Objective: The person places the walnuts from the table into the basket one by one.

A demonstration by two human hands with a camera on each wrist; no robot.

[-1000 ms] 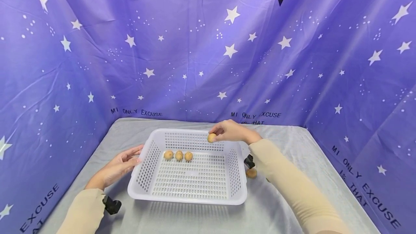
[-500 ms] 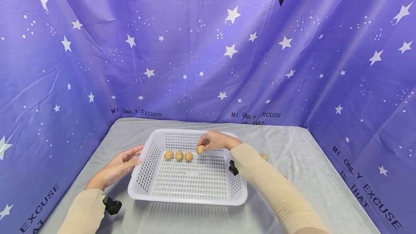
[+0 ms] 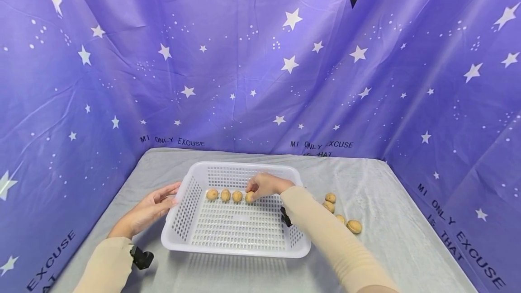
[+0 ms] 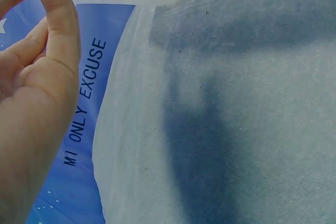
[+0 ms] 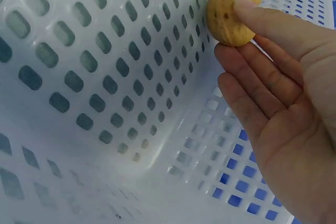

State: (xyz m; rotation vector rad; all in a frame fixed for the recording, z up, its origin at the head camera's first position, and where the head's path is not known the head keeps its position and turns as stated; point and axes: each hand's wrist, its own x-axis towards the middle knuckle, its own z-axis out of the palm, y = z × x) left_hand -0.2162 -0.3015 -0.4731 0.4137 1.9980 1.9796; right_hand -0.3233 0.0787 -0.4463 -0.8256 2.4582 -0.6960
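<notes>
A white perforated plastic basket (image 3: 236, 253) stands on the grey cloth. At its left rim my left hand (image 3: 148, 207) holds on with thumb and fingers; the left wrist view shows the thumb (image 4: 60, 30) up against the basket's edge. My right hand (image 3: 266, 185) reaches inside by the back wall and pinches a walnut (image 5: 229, 18) between thumb and fingers, low over the basket floor. That walnut ends a row along the back, beside a left walnut (image 3: 212, 194), a middle walnut (image 3: 225, 195) and a nearer walnut (image 3: 237, 196).
Several loose walnuts lie on the cloth right of the basket, among them a front walnut (image 3: 354, 226) and a back walnut (image 3: 330, 198); the right sleeve (image 3: 325, 227) partly covers the group. Purple star-printed curtains (image 3: 236, 80) enclose the table on the back and sides.
My right hand has moved left and down into the basket, bringing its walnut to the row's right end. Loose walnuts on the cloth have come into view. My left hand has stayed put.
</notes>
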